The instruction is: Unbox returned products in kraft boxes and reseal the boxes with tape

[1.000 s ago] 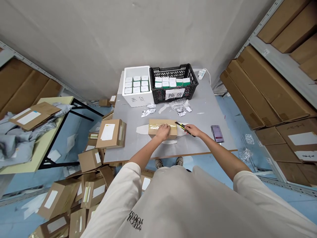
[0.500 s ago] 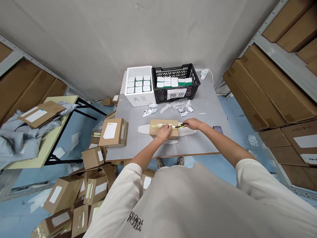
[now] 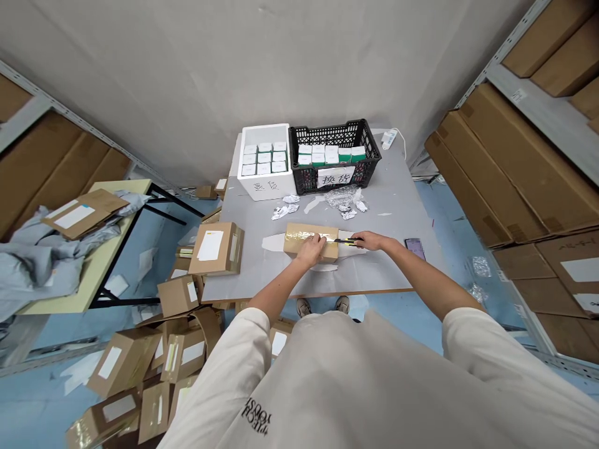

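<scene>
On the smooth grey worktop (image 3: pixel 393 187), head view: oblong cardboard carton (image 3: pixel 309 229), glossy tape (image 3: pixel 294 236) along top, sits front-centre over a flat white sheet (image 3: pixel 274 242). Left hand (image 3: pixel 312 250) rests on the taped face, fingers bent; can't tell if they pinch anything. Right hand (image 3: pixel 370 241): fingers closed round slim black-and-yellow cutter (image 3: pixel 345 241), tip over carton's right end. Crumpled white paper (image 3: pixel 283 212), crinkly clear film (image 3: pixel 337 197) behind.

head view | from above | faces forward and down | table (image 3: pixel 262 274) near
</scene>
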The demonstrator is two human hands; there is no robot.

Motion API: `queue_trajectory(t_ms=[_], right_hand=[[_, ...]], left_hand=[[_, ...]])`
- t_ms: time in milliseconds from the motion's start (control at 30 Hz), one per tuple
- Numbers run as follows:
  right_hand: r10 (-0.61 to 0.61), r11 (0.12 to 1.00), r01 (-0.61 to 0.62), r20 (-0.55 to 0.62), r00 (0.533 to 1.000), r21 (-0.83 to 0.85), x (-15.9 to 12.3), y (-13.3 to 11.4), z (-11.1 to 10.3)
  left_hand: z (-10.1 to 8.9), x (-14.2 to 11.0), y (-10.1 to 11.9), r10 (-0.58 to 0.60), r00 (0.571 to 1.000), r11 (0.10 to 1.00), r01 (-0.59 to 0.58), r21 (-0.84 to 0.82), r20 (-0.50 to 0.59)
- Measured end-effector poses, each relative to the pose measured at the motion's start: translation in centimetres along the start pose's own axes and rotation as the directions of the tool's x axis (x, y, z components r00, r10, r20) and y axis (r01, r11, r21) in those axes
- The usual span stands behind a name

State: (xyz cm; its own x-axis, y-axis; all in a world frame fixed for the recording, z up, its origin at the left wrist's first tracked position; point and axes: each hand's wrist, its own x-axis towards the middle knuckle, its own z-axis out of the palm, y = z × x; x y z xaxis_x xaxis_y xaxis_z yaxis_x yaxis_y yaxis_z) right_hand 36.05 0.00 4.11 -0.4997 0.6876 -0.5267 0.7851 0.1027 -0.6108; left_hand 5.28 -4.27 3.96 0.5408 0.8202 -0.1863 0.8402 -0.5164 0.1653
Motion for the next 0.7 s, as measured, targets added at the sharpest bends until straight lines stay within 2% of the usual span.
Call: queue_trajectory(t_ms=[133, 233, 467, 700], right_hand=[[0.019, 0.999, -0.018, 0.026, 0.999, -0.035, 0.0, -0.4, -1.2], [0.033, 0.999, -0.033, 0.063, 0.997, 0.002, 0.2, -0.5, -1.5], [0.011, 0.973, -0.021, 0.045, 0.999, 0.229, 0.2, -0.1, 1.2], [-0.005, 0.939, -0.005, 0.028, 1.0, 0.344, -1.8, -0.5, 2.8]], left_hand=[[-0.1, 0.2, 0.0, 0.011, 1.0, 1.0, -0.011, 0.005, 0.003], [-0.1, 0.3, 0.2, 0.009, 1.0, 1.0, -0.009, -0.002, 0.0], [-0.6, 0.1, 0.1, 0.036, 0.999, 0.999, -0.036, -0.001, -0.01], [-0.9, 0.1, -0.2, 0.013, 0.999, 1.0, -0.012, -0.022, 0.051]])
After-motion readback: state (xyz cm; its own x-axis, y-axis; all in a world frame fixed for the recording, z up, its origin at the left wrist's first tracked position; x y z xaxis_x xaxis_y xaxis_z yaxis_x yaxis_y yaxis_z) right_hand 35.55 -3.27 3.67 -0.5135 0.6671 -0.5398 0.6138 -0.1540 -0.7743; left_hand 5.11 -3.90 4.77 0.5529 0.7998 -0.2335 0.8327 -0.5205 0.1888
